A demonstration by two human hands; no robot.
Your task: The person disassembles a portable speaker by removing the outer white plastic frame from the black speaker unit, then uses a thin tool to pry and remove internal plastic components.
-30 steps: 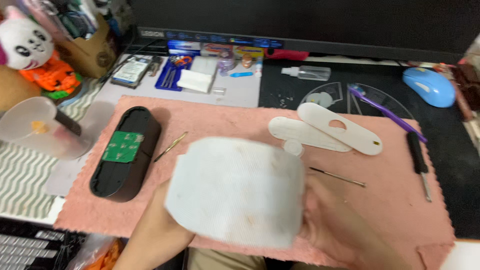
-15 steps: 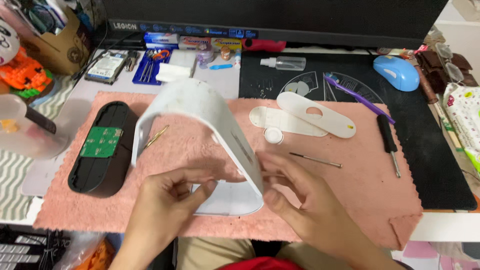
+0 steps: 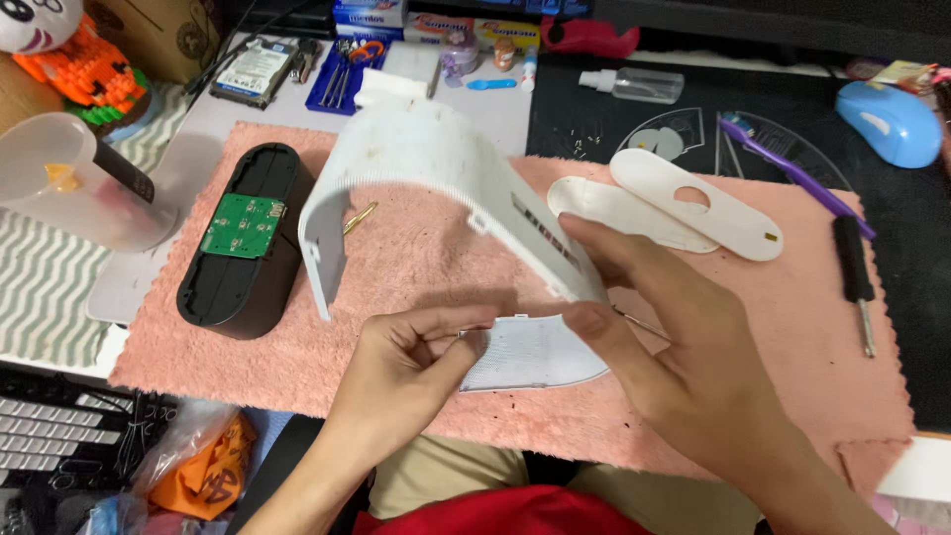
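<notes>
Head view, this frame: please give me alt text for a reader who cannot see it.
Two bare hands hold a curved white plastic shell above a pink towel; the right hand grips its near edge and the left hand pinches by that edge. On the towel lie a black oval base with a green circuit board, two flat white oval covers and a black-handled screwdriver.

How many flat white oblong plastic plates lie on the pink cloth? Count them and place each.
2. One flat white oblong plastic plate with a hole lies toward the pink cloth's far right; the second plate sits partly under its left end. Others may be hidden behind the curved white plastic shell.
</notes>
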